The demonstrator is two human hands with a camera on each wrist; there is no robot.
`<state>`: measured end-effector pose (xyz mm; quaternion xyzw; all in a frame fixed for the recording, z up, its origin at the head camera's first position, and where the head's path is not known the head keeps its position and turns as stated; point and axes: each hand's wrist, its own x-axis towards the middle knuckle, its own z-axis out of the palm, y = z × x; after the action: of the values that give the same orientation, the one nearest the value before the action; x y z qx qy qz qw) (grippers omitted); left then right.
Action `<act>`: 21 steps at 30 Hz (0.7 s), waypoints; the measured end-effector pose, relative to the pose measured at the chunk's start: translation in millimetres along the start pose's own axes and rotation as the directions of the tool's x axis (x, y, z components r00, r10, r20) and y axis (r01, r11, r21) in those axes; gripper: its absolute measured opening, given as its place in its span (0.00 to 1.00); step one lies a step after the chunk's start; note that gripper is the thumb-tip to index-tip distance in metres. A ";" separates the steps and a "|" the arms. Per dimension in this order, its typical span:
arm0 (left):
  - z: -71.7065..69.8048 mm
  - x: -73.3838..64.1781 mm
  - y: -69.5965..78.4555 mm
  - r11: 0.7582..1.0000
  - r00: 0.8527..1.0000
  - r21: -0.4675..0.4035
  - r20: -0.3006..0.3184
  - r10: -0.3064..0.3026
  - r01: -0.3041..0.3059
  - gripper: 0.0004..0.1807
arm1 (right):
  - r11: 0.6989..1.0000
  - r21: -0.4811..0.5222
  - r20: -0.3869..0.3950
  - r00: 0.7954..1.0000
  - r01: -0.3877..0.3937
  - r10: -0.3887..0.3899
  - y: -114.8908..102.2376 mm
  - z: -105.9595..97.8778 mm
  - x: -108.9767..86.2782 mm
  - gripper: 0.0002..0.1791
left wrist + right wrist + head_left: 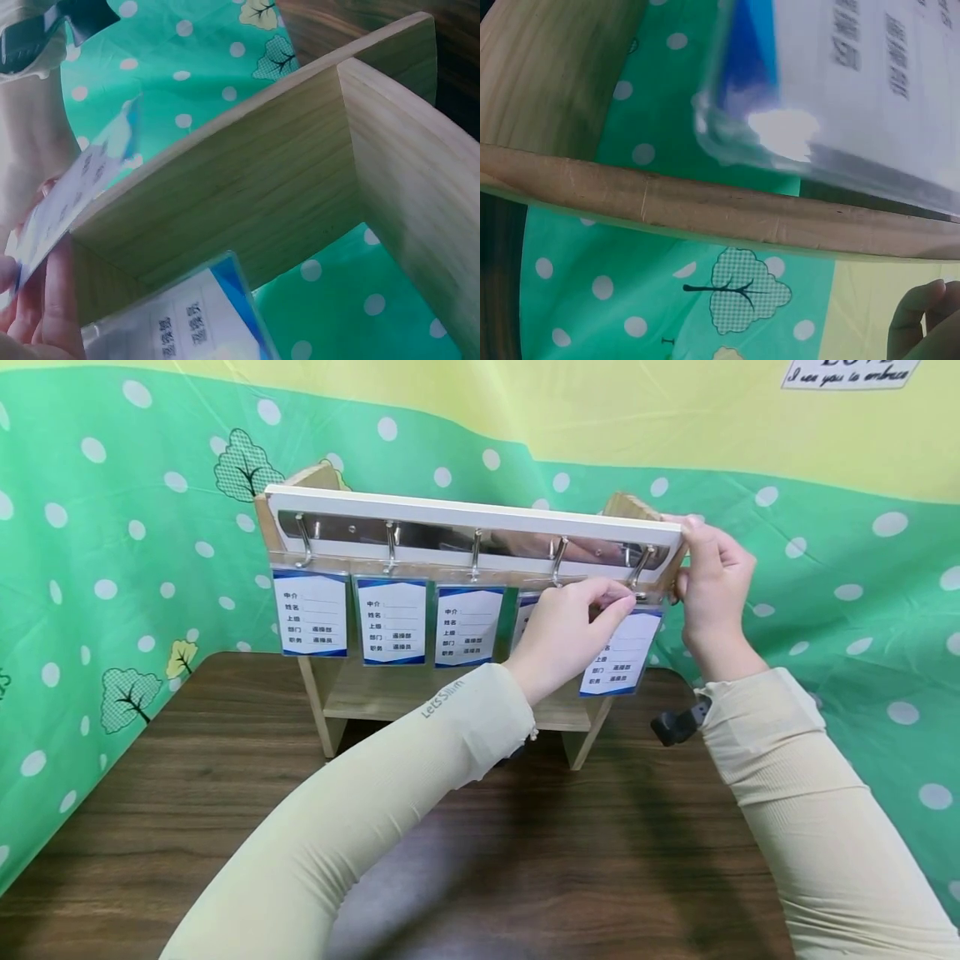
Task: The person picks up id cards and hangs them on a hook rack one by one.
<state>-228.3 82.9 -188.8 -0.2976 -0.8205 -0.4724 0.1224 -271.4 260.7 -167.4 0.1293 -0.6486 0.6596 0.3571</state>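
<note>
A wooden rack (pixel 472 514) with a white-edged board carries a metal strip with several hooks. Clear-sleeved name badges (pixel 468 627) with blue corners hang in a row under it. My left hand (pixel 558 631) pinches the rightmost badge (pixel 622 652) by its top edge, just below the last hook (pixel 642 564). That badge tilts, and in the left wrist view the fingers (pixel 56 300) lie behind the card (pixel 79 184). The badge beside it is partly hidden by the left hand. My right hand (pixel 716 589) grips the right end of the board.
The rack stands on a dark wood table (pixel 480 877), with a lower shelf (pixel 375 693) between its side panels. Behind hangs a green and yellow cloth (pixel 420 460) with white dots and printed trees. A black wrist camera (pixel 678 722) sits at the right cuff.
</note>
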 end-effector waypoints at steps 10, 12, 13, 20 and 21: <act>5.3 4.0 5.1 0.998 0.997 0.069 -0.072 0.017 -0.012 0.17 | 1.000 0.005 -0.016 1.000 -0.004 0.005 0.4 1.8 0.3 0.13; 5.5 4.0 5.5 0.998 0.997 0.064 -0.077 0.015 -0.010 0.17 | 1.000 0.009 -0.015 1.000 -0.002 0.002 0.3 2.1 0.3 0.12; 5.6 4.0 5.5 0.998 0.997 0.062 -0.079 0.014 -0.009 0.18 | 1.000 0.011 -0.014 1.000 0.001 0.000 0.3 2.2 0.4 0.12; 8.2 4.8 6.0 0.998 0.995 0.065 -0.097 0.012 -0.006 0.17 | 1.000 0.023 -0.012 1.000 0.004 -0.004 0.2 1.4 0.9 0.12; 8.9 4.9 6.1 0.998 0.995 0.067 -0.098 0.010 -0.003 0.17 | 1.000 0.023 -0.012 1.000 0.000 0.000 0.1 1.1 0.9 0.12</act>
<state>-227.7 94.6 -186.8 -0.2725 -0.8277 -0.4586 0.1741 -272.4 259.9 -166.8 0.1294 -0.6387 0.6679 0.3596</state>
